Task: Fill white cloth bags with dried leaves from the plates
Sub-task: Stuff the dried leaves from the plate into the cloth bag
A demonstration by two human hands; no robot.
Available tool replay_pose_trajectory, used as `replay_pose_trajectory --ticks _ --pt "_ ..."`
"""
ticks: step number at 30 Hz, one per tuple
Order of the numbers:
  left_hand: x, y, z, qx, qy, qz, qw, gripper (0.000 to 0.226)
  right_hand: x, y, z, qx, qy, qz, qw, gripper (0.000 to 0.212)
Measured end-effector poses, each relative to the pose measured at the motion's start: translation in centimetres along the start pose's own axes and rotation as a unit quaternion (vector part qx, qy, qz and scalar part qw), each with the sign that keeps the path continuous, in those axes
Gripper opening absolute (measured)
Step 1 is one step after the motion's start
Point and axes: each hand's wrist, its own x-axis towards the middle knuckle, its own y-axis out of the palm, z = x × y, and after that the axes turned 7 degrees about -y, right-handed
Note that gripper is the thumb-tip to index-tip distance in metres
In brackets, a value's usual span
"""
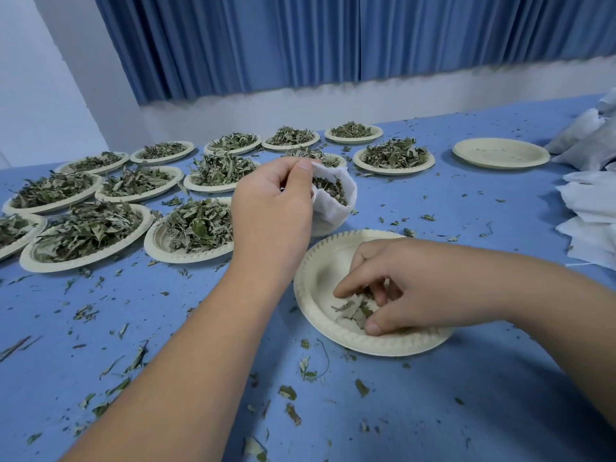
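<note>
My left hand holds a white cloth bag by its rim, above the far edge of a cream paper plate. The bag's mouth stands open and dried leaves show inside. My right hand reaches into that plate, its fingers curled around the last few dried leaves lying there. Most of the plate is bare.
Several cream plates heaped with dried leaves cover the blue table to the left and back. An empty plate sits at the back right. Filled bags and flat white bags lie along the right edge. Leaf crumbs litter the table.
</note>
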Motion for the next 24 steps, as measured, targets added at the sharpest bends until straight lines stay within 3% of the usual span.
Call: replay_pose_trajectory --ticks 8,13,24 --pt "0.0 -0.1 0.1 0.000 0.006 0.004 1.000 0.028 -0.9 -1.5 -0.1 0.012 0.036 -0.025 0.999 0.038" --pt "0.1 0.0 0.1 0.007 0.010 0.004 1.000 0.029 -0.8 -0.8 0.7 -0.053 0.089 -0.005 0.995 0.070" --pt "0.0 0.1 0.0 0.013 0.013 0.003 1.000 0.026 0.9 1.9 2.7 -0.077 0.005 -0.048 0.996 0.026"
